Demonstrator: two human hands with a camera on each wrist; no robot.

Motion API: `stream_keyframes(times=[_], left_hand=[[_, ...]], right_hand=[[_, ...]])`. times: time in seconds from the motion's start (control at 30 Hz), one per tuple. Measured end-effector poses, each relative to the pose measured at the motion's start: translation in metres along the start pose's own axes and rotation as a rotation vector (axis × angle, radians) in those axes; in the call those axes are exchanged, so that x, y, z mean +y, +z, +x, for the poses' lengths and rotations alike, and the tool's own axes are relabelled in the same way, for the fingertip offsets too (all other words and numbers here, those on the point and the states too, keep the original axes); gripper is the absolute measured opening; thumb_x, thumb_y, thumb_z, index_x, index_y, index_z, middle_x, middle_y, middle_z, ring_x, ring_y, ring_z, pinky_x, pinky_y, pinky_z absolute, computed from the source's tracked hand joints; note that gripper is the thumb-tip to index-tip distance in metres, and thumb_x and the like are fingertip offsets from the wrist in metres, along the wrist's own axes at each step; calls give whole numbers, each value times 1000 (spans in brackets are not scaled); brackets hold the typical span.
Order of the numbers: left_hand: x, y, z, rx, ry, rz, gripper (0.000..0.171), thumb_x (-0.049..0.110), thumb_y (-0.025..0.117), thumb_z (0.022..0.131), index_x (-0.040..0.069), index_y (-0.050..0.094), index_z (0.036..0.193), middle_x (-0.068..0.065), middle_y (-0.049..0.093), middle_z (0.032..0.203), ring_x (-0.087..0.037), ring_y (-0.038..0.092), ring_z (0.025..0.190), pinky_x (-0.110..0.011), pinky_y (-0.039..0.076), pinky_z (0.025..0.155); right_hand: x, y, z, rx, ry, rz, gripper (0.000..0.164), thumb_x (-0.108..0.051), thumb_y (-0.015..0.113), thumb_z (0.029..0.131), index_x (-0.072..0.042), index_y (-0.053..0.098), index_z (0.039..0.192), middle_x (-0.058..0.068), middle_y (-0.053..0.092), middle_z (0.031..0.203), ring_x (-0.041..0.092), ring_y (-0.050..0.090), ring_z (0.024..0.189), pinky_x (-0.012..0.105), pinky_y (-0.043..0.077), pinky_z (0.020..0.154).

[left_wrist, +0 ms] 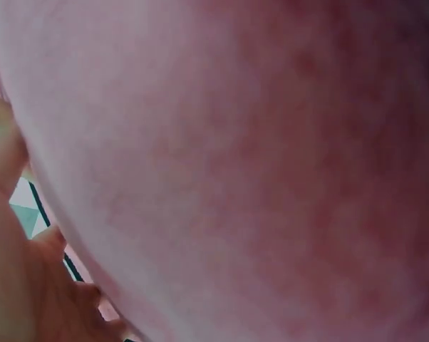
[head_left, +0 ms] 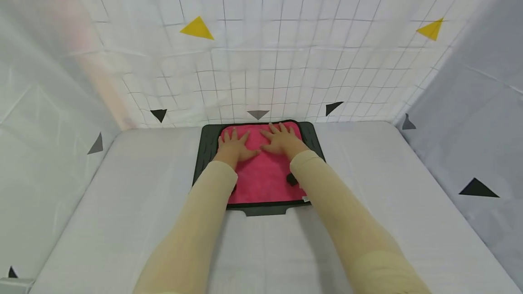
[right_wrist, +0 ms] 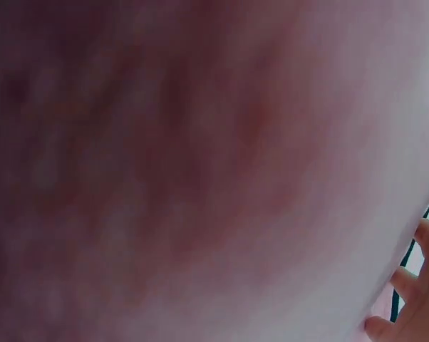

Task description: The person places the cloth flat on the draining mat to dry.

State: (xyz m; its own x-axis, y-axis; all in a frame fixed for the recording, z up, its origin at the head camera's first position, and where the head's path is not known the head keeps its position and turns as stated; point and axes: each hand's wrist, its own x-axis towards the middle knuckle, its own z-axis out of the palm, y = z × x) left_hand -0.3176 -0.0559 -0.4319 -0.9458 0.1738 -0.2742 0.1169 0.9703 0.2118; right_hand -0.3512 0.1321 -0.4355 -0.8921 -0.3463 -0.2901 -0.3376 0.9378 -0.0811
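A red cloth with a dark edge lies spread over a dark board, which has a tab at its near side. On the cloth's far left part rests my left hand, fingers straight and spread. My right hand lies beside it on the far right part, fingers spread too, the thumbs pointing toward each other. Both wrist views are mostly filled by a blurred, pinkish surface of the cloth. Fingers show at the right edge of the right wrist view.
The board lies on a white table, against a white sheet with a grid at the back. White sheets hang at both sides, with black triangles on them. A small white tag sits at the cloth's near right corner.
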Motion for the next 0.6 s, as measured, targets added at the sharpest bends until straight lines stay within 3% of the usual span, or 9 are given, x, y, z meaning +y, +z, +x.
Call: stream_keyframes(times=[0.43,0.6], left_hand=[[-14,-14,0,-72,21,-38,86,67,49,93,26,17,162,-16,2,167,-43,-3,151,-56,9,120],[-18,-16,4,-49,100,54,77,59,50,98,20,26,160,-16,15,166,-38,9,152,-54,16,120]], right_hand=[[27,-8,-6,-64,69,113,89,-74,39,93,-28,9,163,12,-5,168,46,-6,150,64,5,118],[36,-10,-8,-64,26,130,89,-72,44,93,-25,15,162,13,1,168,42,-1,152,62,9,118]])
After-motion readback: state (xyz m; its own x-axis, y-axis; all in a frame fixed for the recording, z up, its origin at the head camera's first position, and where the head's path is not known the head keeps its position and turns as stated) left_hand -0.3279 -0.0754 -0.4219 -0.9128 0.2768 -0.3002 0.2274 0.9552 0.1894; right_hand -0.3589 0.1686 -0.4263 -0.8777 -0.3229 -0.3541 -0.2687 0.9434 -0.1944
